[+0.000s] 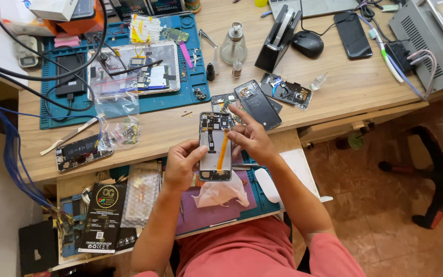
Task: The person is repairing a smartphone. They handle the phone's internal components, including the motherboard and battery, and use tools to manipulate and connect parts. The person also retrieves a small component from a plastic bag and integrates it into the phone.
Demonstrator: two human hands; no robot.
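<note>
Holding an opened phone point(215, 146) over the edge of the wooden desk point(334, 92), both hands work close in front of the person's chest. The phone is a flat rectangle with its back off: dark circuit board at the top, pale metal plate below, and a thin orange ribbon cable point(223, 149) running down the middle. Its long axis runs away from the person, nearly upright in the head view, board end farthest from the body.

The left hand point(182, 165) grips the phone's left edge, thumb lying across the plate and fingers curled behind (clamped on it). The right hand point(252, 138) sits at the right edge, fingers bunched against the frame beside the ribbon, index finger stretched out and pointing up and left over the top corner.

Below the phone lies a crumpled pinkish cloth point(221, 194) on a purple mat point(206, 215). A glossy black back cover point(257, 104) rests on the desk just beyond the right hand.
</note>
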